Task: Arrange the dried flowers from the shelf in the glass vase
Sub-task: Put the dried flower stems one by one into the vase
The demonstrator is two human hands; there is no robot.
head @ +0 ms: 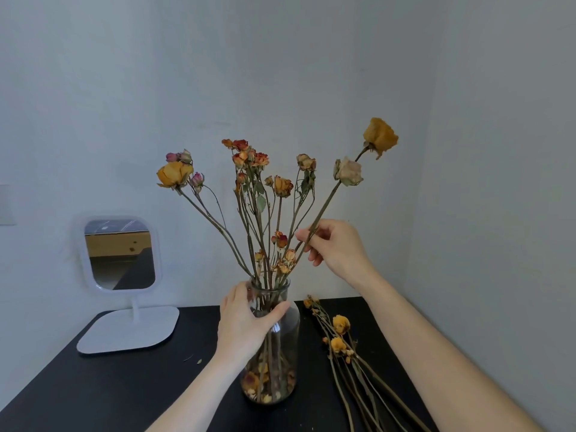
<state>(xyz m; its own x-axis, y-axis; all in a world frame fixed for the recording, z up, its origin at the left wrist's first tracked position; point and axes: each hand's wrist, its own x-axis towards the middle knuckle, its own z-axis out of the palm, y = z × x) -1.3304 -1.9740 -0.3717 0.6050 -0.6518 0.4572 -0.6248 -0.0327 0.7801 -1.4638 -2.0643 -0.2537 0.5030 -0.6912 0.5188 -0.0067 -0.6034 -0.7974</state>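
Observation:
A clear glass vase (285,353) stands on the black table (124,388), holding several dried roses (249,157) in orange, yellow and pink, with loose petals at its bottom. My left hand (246,322) wraps around the vase's neck. My right hand (336,244) pinches the stem of a pale dried rose (348,172) that leans right out of the vase; a yellow rose (380,137) rises behind it. More dried flowers (341,335) lie flat on the table to the vase's right, stems toward me.
A white standing mirror (120,254) on a flat base (127,332) sits at the back left of the table. White walls close in behind and on the right. Small petal crumbs (193,359) lie left of the vase.

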